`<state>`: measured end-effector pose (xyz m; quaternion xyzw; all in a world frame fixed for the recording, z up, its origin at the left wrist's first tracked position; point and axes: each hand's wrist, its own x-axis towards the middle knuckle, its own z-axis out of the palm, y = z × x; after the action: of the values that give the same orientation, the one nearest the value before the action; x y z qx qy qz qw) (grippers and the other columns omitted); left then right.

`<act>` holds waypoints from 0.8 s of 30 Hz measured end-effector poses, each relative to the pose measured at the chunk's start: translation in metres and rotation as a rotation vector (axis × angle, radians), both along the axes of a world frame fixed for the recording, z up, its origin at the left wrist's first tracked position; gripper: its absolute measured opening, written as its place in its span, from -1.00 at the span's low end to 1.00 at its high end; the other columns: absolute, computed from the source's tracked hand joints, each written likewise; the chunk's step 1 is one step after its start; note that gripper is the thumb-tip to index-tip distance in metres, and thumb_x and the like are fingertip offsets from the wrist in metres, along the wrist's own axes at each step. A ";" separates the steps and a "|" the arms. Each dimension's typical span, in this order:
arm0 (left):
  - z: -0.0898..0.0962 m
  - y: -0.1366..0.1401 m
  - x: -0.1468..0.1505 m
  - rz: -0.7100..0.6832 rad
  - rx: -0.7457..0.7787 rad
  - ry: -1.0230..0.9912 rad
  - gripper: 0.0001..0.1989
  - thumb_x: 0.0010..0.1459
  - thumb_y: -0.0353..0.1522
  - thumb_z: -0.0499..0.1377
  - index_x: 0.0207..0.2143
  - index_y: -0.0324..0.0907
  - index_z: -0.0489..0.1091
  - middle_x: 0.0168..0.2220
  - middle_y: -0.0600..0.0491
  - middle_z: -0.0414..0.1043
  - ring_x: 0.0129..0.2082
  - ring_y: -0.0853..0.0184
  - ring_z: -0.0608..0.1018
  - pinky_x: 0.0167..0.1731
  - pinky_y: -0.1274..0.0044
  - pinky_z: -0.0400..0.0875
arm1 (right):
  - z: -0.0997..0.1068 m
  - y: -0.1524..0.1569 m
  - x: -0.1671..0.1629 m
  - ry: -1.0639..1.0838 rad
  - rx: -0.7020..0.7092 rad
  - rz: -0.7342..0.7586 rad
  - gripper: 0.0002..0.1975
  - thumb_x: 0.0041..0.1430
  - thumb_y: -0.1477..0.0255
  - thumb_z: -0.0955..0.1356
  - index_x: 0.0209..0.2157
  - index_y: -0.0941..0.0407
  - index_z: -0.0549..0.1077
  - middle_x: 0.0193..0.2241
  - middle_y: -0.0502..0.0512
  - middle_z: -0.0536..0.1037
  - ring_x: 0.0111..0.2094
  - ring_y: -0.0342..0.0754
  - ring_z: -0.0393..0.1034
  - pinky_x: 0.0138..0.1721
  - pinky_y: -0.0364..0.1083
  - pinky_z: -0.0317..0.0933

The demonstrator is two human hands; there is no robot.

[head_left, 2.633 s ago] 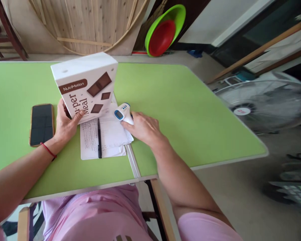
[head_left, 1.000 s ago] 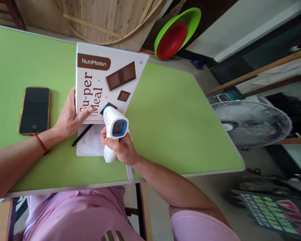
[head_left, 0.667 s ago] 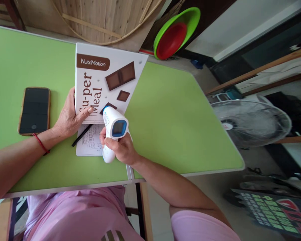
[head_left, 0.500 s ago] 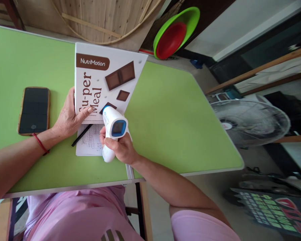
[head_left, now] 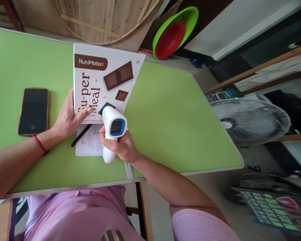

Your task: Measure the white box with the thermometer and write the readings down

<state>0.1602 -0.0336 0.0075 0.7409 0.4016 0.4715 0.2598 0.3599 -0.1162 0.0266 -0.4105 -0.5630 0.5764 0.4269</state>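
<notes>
My left hand [head_left: 71,115] grips the lower left side of a white box [head_left: 90,87] printed with chocolate pieces, its thumb on the front face and its other fingers mostly hidden behind. In my right hand [head_left: 122,145] is a white infrared thermometer [head_left: 110,117] with a blue-rimmed, dark screen facing me. Its front end points at the lower part of the box; whether they touch I cannot tell. Below the box, a sheet of paper with writing [head_left: 86,149] lies partly covered, a black pen [head_left: 80,135] resting on it.
A phone in a brown case [head_left: 33,112] lies on the green table [head_left: 175,127], left of my left hand. Beyond the table are a round wooden board [head_left: 97,20], green and red basins [head_left: 170,40], and a fan [head_left: 251,122] at the right.
The box has shifted very slightly left in view. Both hands keep their holds, and the thermometer stays almost in place.
</notes>
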 end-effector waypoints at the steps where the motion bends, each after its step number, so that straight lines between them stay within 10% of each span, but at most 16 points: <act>1: 0.000 0.000 0.000 -0.001 -0.005 0.003 -0.37 0.23 0.15 0.07 0.07 -0.16 0.23 0.05 -0.17 0.38 0.04 0.02 0.49 0.07 0.15 0.42 | 0.001 0.000 0.002 -0.011 0.003 -0.029 -0.78 -0.01 0.31 0.48 -0.48 0.10 0.40 -0.56 -0.07 0.42 -0.55 -0.18 0.29 -0.48 -0.11 0.23; 16: 0.004 -0.001 -0.002 0.021 -0.027 -0.029 -0.40 0.24 0.13 0.06 0.06 -0.13 0.28 -0.01 -0.11 0.46 -0.04 0.09 0.53 -0.04 0.23 0.51 | 0.011 0.010 0.016 -0.058 0.148 -0.390 -0.78 -0.11 0.31 0.48 -0.49 0.06 0.38 -0.57 -0.10 0.44 -0.54 -0.16 0.28 -0.43 -0.05 0.25; 24: -0.001 0.008 -0.012 0.204 0.200 -0.013 -0.47 0.28 0.06 0.06 0.16 -0.01 0.21 0.10 -0.10 0.33 0.12 0.07 0.43 0.20 0.10 0.34 | 0.018 0.024 0.046 -0.543 0.276 -0.419 -0.67 -0.07 0.12 0.47 -0.41 0.05 0.38 -0.57 -0.04 0.45 -0.53 -0.11 0.27 -0.49 -0.06 0.17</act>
<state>0.1483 -0.0260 0.0066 0.7154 0.4242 0.5379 0.1380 0.4057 -0.0919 0.0443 -0.5935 -0.6320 0.2653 0.4219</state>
